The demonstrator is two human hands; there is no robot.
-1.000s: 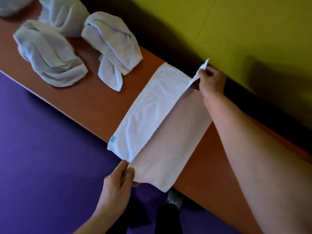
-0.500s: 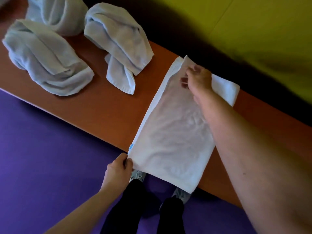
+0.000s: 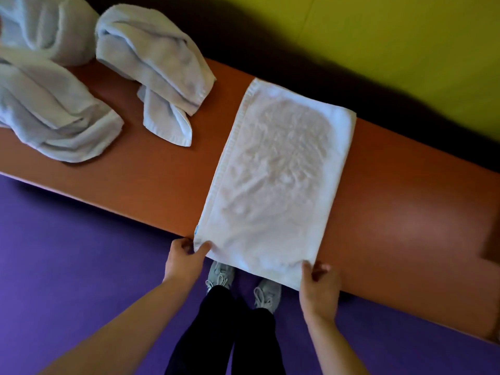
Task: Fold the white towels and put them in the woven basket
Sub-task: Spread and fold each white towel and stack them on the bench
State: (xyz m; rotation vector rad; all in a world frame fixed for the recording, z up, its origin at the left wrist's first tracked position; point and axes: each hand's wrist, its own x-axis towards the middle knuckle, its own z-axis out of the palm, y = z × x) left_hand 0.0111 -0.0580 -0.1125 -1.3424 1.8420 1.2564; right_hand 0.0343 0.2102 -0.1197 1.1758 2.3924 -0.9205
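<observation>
Mid-fold; left hand (image 3: 181, 259) and right hand (image 3: 319, 285) each pinch a lower corner of the towel (image 3: 276, 180), frame centre; next likely fold upward; basket unseen.

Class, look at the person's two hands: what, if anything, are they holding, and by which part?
Both hold the folded towel: left hand pinches its near left corner, right hand its near right corner.

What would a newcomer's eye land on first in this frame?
The flat, half-folded white towel lying across the orange bench, its near end hanging over the edge. The left hand and right hand each pinch a near corner. Three crumpled towels wait at the bench's far left.
</observation>
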